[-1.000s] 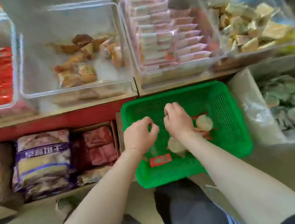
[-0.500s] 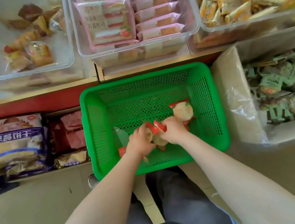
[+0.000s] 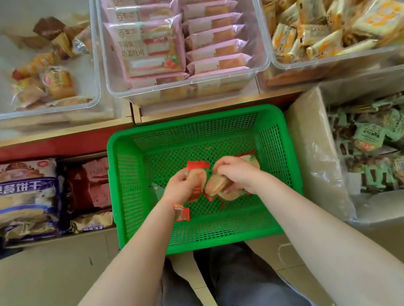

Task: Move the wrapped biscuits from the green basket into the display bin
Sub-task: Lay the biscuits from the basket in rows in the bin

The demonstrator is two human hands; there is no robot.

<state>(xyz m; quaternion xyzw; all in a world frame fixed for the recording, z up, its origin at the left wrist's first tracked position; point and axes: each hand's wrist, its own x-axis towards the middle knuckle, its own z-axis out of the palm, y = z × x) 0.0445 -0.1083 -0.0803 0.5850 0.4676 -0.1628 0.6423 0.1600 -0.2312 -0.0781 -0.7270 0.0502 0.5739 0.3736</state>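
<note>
Beyond both hands, three clear display bins (image 3: 185,85) are being shown side by side. Around the hands, the green basket (image 3: 282,165) is being occupied. Wrapped biscuits (image 3: 217,185) are being gripped inside it by the right hand (image 3: 237,173); another is being clutched by the left hand (image 3: 178,188).

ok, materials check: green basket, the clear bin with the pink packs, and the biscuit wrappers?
Green basket: looks like moulded plastic, slightly glossy; perforated grid walls and floor, rounded rim.
Clear bin: seemingly rigid transparent plastic; contents show through, highlights along the rim.
Biscuit wrappers: probably thin plastic film, clear with red print; they crinkle where the left hand and right hand grip them.
</note>
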